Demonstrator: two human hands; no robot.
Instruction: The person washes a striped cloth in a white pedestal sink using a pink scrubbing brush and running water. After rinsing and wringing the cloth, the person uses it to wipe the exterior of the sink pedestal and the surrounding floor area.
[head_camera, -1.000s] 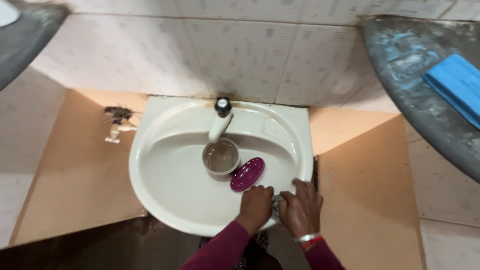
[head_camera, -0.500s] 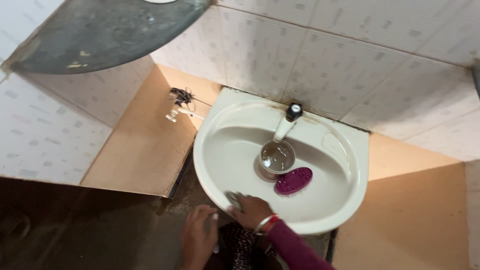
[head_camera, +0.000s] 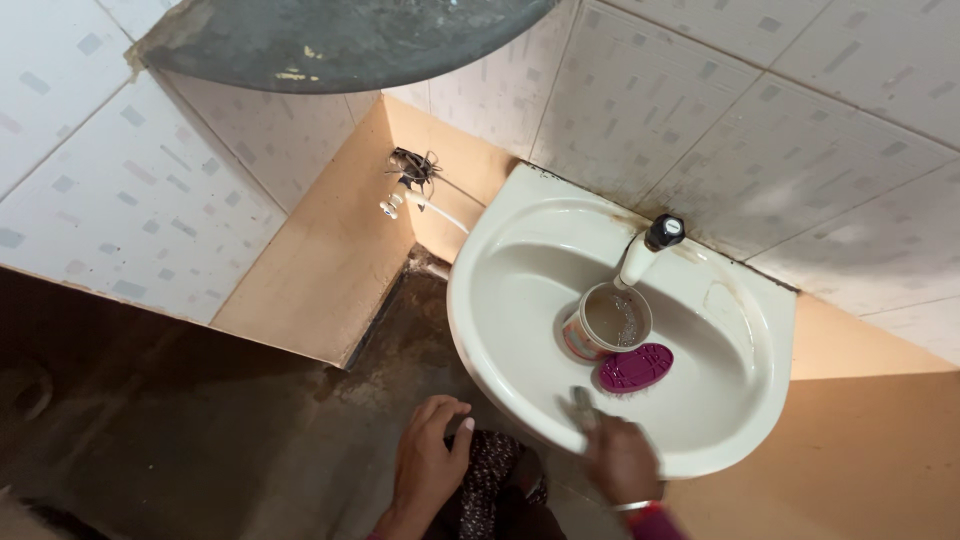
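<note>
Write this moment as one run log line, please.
left hand: off basin, empty | right hand: on basin rim | cup under tap

Cup (head_camera: 606, 322) in basin (head_camera: 520, 300), under tap (head_camera: 650, 247)

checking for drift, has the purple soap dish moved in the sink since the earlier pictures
No. The purple soap dish lies beside the cup under the tap, as before; only the camera view shifted.

Glossy ceramic washbasin (head_camera: 500, 340), purple plastic scrubber (head_camera: 636, 367), glazed speckled wall tiles (head_camera: 130, 200), rough stained floor (head_camera: 200, 420).
</note>
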